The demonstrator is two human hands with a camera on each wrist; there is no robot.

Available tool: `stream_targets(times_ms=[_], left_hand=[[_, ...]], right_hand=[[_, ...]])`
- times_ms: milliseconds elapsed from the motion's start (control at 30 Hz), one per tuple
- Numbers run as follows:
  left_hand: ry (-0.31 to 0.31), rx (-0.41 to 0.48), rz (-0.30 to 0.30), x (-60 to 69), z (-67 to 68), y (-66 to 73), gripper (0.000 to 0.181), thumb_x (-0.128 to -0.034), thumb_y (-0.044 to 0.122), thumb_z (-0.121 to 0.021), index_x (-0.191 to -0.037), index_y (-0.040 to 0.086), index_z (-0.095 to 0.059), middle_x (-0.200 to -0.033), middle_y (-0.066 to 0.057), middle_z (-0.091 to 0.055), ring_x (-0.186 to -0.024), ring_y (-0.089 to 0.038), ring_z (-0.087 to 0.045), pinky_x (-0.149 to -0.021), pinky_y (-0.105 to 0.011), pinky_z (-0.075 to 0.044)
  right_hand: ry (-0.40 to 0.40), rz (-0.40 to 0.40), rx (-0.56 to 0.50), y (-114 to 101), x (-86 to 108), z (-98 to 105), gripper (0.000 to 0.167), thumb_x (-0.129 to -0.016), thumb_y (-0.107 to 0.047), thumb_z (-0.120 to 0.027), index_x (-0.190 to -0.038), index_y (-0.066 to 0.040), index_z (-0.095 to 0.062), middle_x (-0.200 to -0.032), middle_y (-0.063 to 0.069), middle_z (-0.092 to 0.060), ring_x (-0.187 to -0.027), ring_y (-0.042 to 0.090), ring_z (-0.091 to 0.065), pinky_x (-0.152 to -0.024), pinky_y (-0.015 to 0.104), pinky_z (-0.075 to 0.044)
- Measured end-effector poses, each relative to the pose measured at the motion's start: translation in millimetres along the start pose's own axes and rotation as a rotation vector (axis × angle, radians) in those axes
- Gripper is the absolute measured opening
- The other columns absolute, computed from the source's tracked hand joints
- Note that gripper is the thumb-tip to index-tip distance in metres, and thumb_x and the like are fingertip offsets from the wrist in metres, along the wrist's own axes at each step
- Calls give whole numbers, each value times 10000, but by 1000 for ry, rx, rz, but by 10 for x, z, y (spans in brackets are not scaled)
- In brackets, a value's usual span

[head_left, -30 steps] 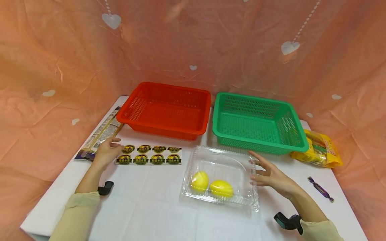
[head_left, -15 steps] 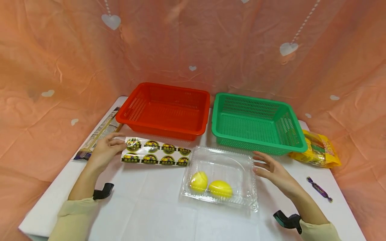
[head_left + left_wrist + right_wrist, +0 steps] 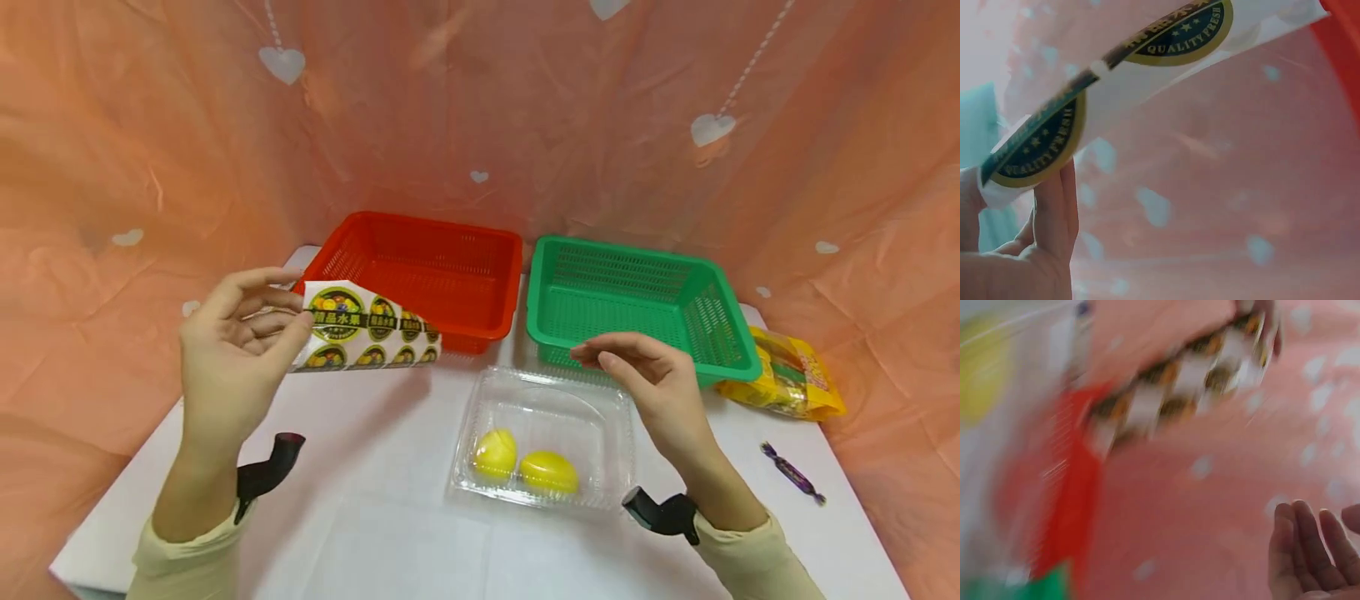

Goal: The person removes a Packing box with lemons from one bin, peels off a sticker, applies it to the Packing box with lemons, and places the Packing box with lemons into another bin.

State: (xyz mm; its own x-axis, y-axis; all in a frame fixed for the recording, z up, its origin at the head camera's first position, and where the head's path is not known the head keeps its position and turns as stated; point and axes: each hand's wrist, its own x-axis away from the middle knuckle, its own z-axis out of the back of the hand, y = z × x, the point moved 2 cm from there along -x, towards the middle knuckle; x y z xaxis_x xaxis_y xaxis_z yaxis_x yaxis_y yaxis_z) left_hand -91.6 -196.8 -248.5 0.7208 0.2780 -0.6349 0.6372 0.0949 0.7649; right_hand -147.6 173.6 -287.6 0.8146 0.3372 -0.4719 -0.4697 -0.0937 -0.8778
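Note:
Between thumb and fingers, my left hand (image 3: 236,358) pinches the left end of a sheet of round fruit stickers (image 3: 375,337), raised off the table in front of the red basket. The sheet slants away to the right; in the left wrist view its stickers (image 3: 1179,37) read "QUALITY FRESH". My right hand (image 3: 667,392) holds nothing and hovers over the right side of a lidded clear plastic box (image 3: 525,380), fingers loosely bent. Inside the box lie two yellow lemon-like fruits, the left one (image 3: 496,452) beside the right one (image 3: 550,472). The right wrist view is blurred.
A red basket (image 3: 487,333) and a green basket (image 3: 637,357) stand at the back of the white table (image 3: 405,542). By the green basket lies a yellow packet (image 3: 795,375). A purple-wrapped candy (image 3: 793,473) lies at the right.
My left hand has lifted the sticker sheet from the table, up and towards me. My right hand has left the box's right edge and risen to the left.

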Motion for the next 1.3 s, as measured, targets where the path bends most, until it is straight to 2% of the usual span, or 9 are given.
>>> stream_targets(times_ms=[100,233,300,433,567,667,933,1067,1300], left_hand=[[-11,-27,-98,9,-327,117,328,-794,-207,-640,-1114,-133,-640,-937,-107,-667,-695,-152,-658,-681,-193,-570],[-23,-41,-174,53,-756,116,276,-816,-169,-647,-1089,-128,-633,-912,-109,-652,-706,-151,-663,-676,-221,-579],[-40,-16,-189,94,-935,67,274,-823,-164,-651,-1093,-127,-624,-907,-132,-646,-726,-151,-672,-684,-240,-586],[-82,64,-177,201,-1179,-65,302,-825,-165,-666,-1117,-130,-598,-911,-206,-627,-758,-167,-685,-695,-283,-597],[-109,159,-124,274,-1299,-146,319,-846,-129,-673,-1149,-129,-573,-910,-247,-608,-757,-204,-690,-694,-310,-602],[-103,217,-78,295,-1359,-187,328,-857,-105,-679,-1161,-130,-560,-901,-231,-610,-739,-219,-688,-692,-299,-600],[-129,315,-4,355,-1494,-234,148,-865,-76,-697,-989,-146,-656,-914,-166,-700,-844,-233,-698,-727,-293,-595],[-192,380,36,368,-1512,-243,72,-854,-84,-711,-924,-98,-718,-937,-134,-709,-938,-272,-690,-769,-330,-595],[-257,458,63,387,-1516,-311,123,-848,-132,-681,-905,-41,-743,-964,-95,-686,-999,-288,-650,-809,-328,-586]], right_hand=[[-106,157,-146,-274,-99,-292,193,-959,115,-529,-1112,152,-641,-1084,196,-702,-999,309,-689,-919,415,-545],[-229,251,-253,-550,-195,-633,218,-963,59,-563,-1157,135,-628,-1145,233,-672,-1016,378,-672,-910,495,-537],[-214,236,-254,-605,-236,-739,221,-962,24,-593,-1168,89,-641,-1152,210,-677,-1018,387,-669,-909,498,-536],[-81,147,-254,-516,-315,-773,207,-956,24,-606,-1154,4,-664,-1134,158,-685,-1033,344,-664,-835,399,-572],[38,82,-278,-354,-336,-700,215,-933,96,-582,-1111,7,-665,-1094,145,-683,-995,269,-669,-784,316,-577],[81,73,-249,-273,-325,-667,212,-895,127,-623,-1068,15,-670,-1057,133,-676,-955,242,-664,-831,313,-569],[69,253,-34,-240,-332,-692,210,-791,191,-716,-938,78,-617,-946,106,-579,-880,254,-548,-714,247,-485],[67,288,-19,-243,-338,-666,223,-790,190,-720,-947,80,-606,-937,135,-572,-877,251,-554,-725,249,-483],[68,325,12,-218,-305,-634,286,-757,206,-740,-971,81,-599,-968,194,-579,-894,264,-568,-774,267,-517]])
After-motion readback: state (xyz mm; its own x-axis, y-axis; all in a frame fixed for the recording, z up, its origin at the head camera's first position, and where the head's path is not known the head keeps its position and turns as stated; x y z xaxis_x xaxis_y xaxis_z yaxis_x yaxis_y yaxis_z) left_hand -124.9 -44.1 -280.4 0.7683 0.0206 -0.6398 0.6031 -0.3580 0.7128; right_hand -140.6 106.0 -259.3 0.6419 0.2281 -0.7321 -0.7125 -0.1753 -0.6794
